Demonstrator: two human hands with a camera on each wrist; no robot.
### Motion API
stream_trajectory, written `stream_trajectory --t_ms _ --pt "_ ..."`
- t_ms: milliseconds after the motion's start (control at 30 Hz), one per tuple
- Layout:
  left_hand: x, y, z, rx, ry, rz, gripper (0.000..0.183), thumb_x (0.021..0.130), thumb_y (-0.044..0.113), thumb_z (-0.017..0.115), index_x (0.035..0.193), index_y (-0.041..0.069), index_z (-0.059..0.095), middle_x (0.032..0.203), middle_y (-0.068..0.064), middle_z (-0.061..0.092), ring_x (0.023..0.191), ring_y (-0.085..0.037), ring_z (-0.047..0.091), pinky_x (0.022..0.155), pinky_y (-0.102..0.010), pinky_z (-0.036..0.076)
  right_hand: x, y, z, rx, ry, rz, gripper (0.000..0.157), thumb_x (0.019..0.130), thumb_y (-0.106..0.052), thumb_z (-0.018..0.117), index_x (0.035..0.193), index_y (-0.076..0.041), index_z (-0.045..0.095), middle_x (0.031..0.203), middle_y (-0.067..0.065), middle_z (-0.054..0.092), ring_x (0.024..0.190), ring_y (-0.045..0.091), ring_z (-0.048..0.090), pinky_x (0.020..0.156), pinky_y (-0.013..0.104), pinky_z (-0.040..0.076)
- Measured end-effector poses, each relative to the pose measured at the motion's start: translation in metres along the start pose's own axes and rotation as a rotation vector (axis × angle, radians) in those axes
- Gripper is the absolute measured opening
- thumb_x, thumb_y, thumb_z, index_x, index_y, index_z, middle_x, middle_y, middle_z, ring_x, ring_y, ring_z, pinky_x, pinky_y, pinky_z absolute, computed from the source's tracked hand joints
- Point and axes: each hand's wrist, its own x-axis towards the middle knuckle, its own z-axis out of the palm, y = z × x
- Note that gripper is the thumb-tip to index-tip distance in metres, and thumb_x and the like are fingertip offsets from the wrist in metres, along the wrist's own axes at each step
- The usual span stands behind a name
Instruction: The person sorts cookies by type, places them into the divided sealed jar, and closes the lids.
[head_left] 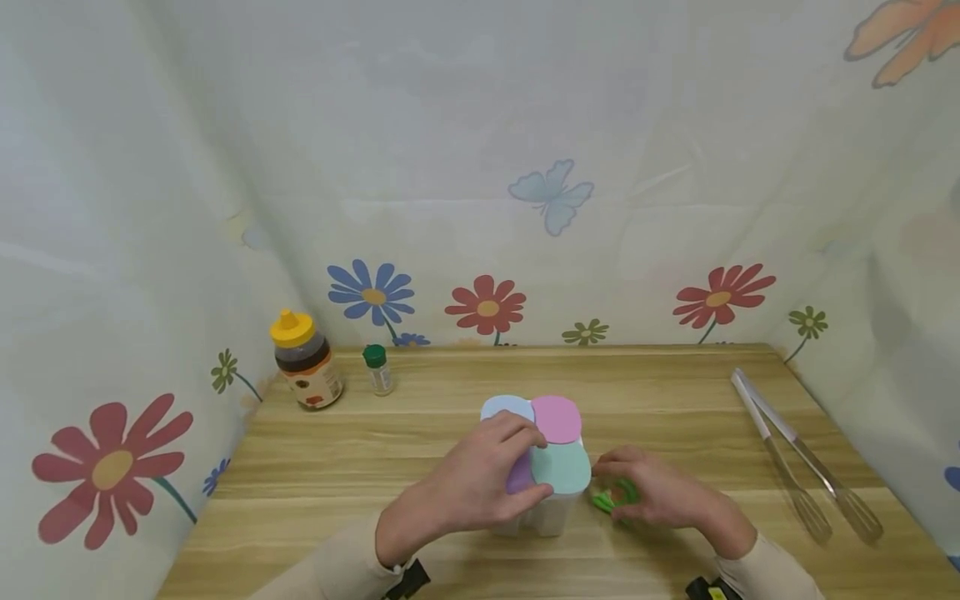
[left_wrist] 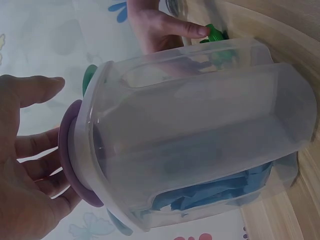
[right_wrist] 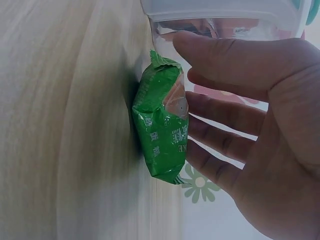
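Observation:
A clear plastic container point(left_wrist: 175, 130) with several compartments stands on the table, its lids blue, pink, purple and mint green. My left hand point(head_left: 487, 471) is over its near left part, fingers at the purple lid point(left_wrist: 70, 152) and the thumb apart from it. Something blue and wrapped point(left_wrist: 215, 187) shows through one compartment's wall. To the container's right lies a green wrapped snack cake point(right_wrist: 161, 120). Beside this packet is my right hand point(head_left: 660, 490), its fingers loosely extended at the wrapper and the thumb away from it; whether the fingertips touch it is hard to tell.
At the back left stand a yellow-capped jar point(head_left: 307, 362) and a small green-capped spice bottle point(head_left: 378, 371). Metal tongs point(head_left: 798, 450) lie at the right of the wooden table point(head_left: 360, 450). A flower-printed curtain point(head_left: 450, 125) hangs behind and at both sides.

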Motion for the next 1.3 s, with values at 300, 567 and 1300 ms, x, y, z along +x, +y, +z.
stream_trajectory --t_ms 300,567,1300 --pt "0.003 0.002 0.001 0.027 -0.022 -0.008 0.044 0.080 0.043 0.076 0.110 0.014 0.063 0.111 0.003 0.060 0.108 -0.011 0.054 0.096 -0.027 0.048 -0.002 0.002 -0.002 0.010 -0.023 -0.002 0.055 0.075 -0.021 0.082 0.126 -0.011 0.063 0.125 0.008 0.060 0.116 0.031 0.056 0.095 0.052 0.049" --pt "0.007 0.003 -0.001 0.073 -0.066 -0.024 0.047 0.082 0.046 0.073 0.114 0.013 0.063 0.111 0.003 0.061 0.107 -0.012 0.055 0.095 -0.026 0.049 -0.001 0.002 -0.008 -0.001 -0.049 -0.001 0.050 0.078 -0.018 0.079 0.125 -0.009 0.064 0.125 0.008 0.061 0.116 0.032 0.055 0.094 0.052 0.049" --pt "0.007 0.005 0.006 0.100 -0.118 -0.025 0.050 0.082 0.048 0.072 0.116 0.013 0.061 0.108 0.003 0.058 0.100 -0.011 0.052 0.086 -0.023 0.048 -0.007 0.007 -0.009 0.027 -0.088 -0.014 0.047 0.073 -0.013 0.077 0.119 -0.010 0.067 0.124 0.005 0.061 0.114 0.029 0.056 0.095 0.051 0.049"
